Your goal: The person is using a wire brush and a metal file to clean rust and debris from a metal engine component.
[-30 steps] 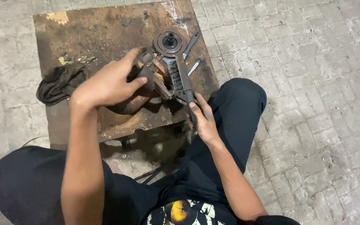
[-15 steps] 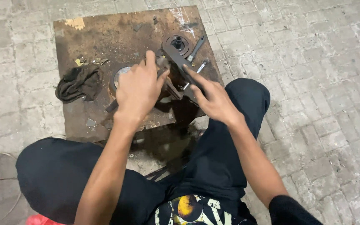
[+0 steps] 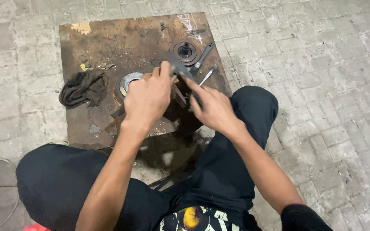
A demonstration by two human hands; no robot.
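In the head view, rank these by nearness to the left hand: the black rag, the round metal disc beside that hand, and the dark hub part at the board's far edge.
From the left hand:
1. Round metal disc, just at the hand's left, partly hidden by it.
2. Dark hub part, beyond the fingertips, toward the far right of the board.
3. Black rag, out to the left.

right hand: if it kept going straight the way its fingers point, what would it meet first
The right hand points up and left across the board. First in that line is the dark metal part its fingertips already touch, with the left hand gripping alongside. Depth is hard to judge from above.
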